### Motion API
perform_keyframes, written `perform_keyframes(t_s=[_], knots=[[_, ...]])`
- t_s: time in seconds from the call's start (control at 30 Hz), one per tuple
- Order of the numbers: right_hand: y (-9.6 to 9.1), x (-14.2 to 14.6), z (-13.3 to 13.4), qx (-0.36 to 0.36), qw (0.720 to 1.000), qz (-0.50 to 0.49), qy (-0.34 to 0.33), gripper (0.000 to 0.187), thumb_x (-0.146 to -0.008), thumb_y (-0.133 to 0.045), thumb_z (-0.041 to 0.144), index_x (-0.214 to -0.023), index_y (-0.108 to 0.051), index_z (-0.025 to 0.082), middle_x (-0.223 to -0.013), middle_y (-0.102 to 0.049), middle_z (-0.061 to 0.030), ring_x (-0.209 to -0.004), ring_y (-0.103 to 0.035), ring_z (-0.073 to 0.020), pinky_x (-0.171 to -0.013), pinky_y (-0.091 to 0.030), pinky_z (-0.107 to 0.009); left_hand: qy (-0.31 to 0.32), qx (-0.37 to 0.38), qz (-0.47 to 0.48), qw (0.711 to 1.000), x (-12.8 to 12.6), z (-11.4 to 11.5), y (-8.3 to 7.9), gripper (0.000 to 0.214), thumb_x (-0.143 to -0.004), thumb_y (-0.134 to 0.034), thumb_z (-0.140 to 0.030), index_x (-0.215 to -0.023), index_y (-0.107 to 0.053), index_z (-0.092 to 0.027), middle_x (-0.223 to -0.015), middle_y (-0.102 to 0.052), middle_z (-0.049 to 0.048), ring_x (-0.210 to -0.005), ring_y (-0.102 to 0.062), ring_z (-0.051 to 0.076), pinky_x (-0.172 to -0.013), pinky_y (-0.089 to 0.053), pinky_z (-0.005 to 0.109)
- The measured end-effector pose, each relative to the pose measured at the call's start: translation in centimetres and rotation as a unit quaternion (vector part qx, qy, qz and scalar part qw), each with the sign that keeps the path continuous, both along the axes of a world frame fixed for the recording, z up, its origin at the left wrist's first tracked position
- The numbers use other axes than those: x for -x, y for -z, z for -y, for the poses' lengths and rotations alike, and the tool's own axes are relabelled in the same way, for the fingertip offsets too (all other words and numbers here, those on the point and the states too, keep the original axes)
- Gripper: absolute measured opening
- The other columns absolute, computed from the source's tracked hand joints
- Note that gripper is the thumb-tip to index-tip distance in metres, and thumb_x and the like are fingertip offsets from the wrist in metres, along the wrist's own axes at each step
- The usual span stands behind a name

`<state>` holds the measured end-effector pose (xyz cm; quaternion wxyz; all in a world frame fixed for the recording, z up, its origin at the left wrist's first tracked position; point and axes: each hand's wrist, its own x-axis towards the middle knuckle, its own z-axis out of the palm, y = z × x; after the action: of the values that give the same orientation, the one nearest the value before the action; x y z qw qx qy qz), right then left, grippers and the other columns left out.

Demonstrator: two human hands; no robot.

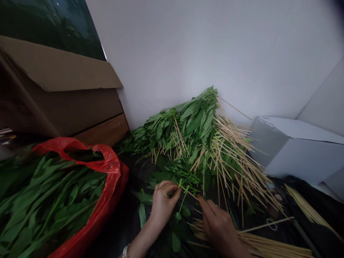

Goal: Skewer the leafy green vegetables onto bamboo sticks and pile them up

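Note:
My left hand pinches a green leafy stem between thumb and fingers, beside the tip of a thin wooden skewer. That bamboo skewer runs across to my right hand, whose fingers close on its other end. Bits of stem sit on or against the skewer near my left thumb; I cannot tell how far they are pierced. Loose leaves lie below and between the hands. Beneath my right hand rests a bundle of bare skewers.
Skewered leafy greens are heaped against the white wall. At left stands a red plastic bag full of leaves, with a cardboard box behind it. A white box is at right, near more skewers.

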<state>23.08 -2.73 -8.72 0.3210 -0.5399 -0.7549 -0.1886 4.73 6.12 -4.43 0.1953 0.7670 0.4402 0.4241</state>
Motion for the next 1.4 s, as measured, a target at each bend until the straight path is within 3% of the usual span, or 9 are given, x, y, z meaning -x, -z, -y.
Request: perform_keyframes(t_s=[0.3,0.43,0.5,0.57,0.63,0.83,1.0,1.23,1.4], knots=[[0.2,0.3,-0.2,-0.013,1.000,0.008,0.001,0.037,-0.089,-0.029,0.007,-0.118,-0.054,0.008,-0.078,-0.063,-0.0059,-0.058,-0.059,-0.0123,-0.054,-0.045,-0.024,0.038,0.006,-0.037,0.999,-0.8,0.8,0.3,0.010,-0.078,-0.066,-0.016,-0.071,-0.072,-0.021,-0.074,-0.072,0.0021,-0.081,-0.064,0.021,-0.078,-0.042,0.033],[-0.5,0.1,-0.4,-0.017,1.000,-0.003,-0.004,0.035,-0.091,-0.030,0.008,-0.118,-0.053,0.008,-0.077,-0.062,-0.0050,-0.061,-0.060,-0.0123,-0.057,-0.045,-0.024,0.098,0.038,-0.019,0.994,-0.2,0.3,-0.2,0.007,-0.077,-0.069,-0.024,-0.080,-0.075,-0.021,-0.079,-0.073,0.0041,-0.082,-0.064,0.021,-0.077,-0.043,0.031],[-1.2,-0.2,-0.3,-0.039,0.999,-0.022,0.001,0.032,-0.091,-0.033,0.008,-0.116,-0.054,0.009,-0.077,-0.062,-0.0048,-0.063,-0.059,-0.0125,-0.059,-0.044,-0.024,0.130,0.064,-0.004,0.989,0.5,-0.3,-0.7,0.018,-0.083,-0.063,-0.032,-0.085,-0.075,-0.019,-0.078,-0.073,0.0048,-0.077,-0.064,0.020,-0.073,-0.044,0.028],[-1.9,-0.5,-0.2,-0.053,0.997,-0.049,0.000,0.026,-0.092,-0.037,0.009,-0.111,-0.055,0.010,-0.076,-0.061,-0.0038,-0.063,-0.058,-0.0123,-0.061,-0.043,-0.024,0.122,0.095,-0.001,0.988,1.3,-0.8,-1.2,0.038,-0.093,-0.045,-0.035,-0.079,-0.075,-0.017,-0.070,-0.071,0.0046,-0.069,-0.063,0.018,-0.067,-0.044,0.026],[-2.5,-0.6,0.0,-0.056,0.996,-0.070,-0.010,0.019,-0.092,-0.041,0.011,-0.103,-0.056,0.012,-0.071,-0.058,-0.0020,-0.061,-0.056,-0.0119,-0.061,-0.041,-0.024,0.107,0.120,-0.024,0.987,1.8,-1.1,-1.6,0.045,-0.095,-0.039,-0.037,-0.077,-0.074,-0.015,-0.064,-0.068,0.0031,-0.062,-0.060,0.016,-0.062,-0.042,0.025],[-3.3,0.0,0.5,-0.062,0.995,-0.068,-0.027,0.014,-0.091,-0.044,0.012,-0.094,-0.057,0.014,-0.066,-0.055,-0.0003,-0.057,-0.051,-0.0123,-0.056,-0.035,-0.027,0.214,0.112,-0.127,0.962,1.7,-1.0,-1.6,0.007,-0.077,-0.068,-0.025,-0.080,-0.074,-0.022,-0.080,-0.069,-0.0001,-0.081,-0.060,0.017,-0.075,-0.041,0.023],[-3.3,0.9,0.8,-0.067,0.995,-0.036,-0.063,0.014,-0.088,-0.046,0.010,-0.094,-0.058,0.014,-0.062,-0.053,0.0003,-0.054,-0.048,-0.0127,-0.053,-0.033,-0.028,0.313,0.134,-0.196,0.920,1.7,-0.3,-1.7,0.018,-0.074,-0.066,-0.014,-0.085,-0.074,-0.025,-0.080,-0.067,-0.0026,-0.082,-0.061,0.017,-0.076,-0.040,0.022],[-3.1,1.0,1.0,-0.065,0.992,-0.004,-0.105,0.017,-0.087,-0.047,0.008,-0.100,-0.057,0.009,-0.068,-0.058,-0.0035,-0.061,-0.054,-0.0136,-0.057,-0.039,-0.028,0.292,0.111,-0.241,0.919,1.6,0.0,-0.5,0.012,-0.073,-0.068,-0.018,-0.084,-0.071,-0.023,-0.083,-0.066,-0.0002,-0.078,-0.060,0.018,-0.070,-0.040,0.023],[-3.0,1.0,0.8,-0.065,0.993,-0.002,-0.098,0.018,-0.087,-0.045,0.008,-0.101,-0.057,0.009,-0.068,-0.059,-0.0035,-0.060,-0.055,-0.0135,-0.056,-0.040,-0.028,0.302,0.127,-0.202,0.923,1.5,0.1,0.0,0.014,-0.071,-0.068,-0.014,-0.083,-0.069,-0.021,-0.086,-0.065,0.0005,-0.081,-0.059,0.018,-0.074,-0.041,0.025]])
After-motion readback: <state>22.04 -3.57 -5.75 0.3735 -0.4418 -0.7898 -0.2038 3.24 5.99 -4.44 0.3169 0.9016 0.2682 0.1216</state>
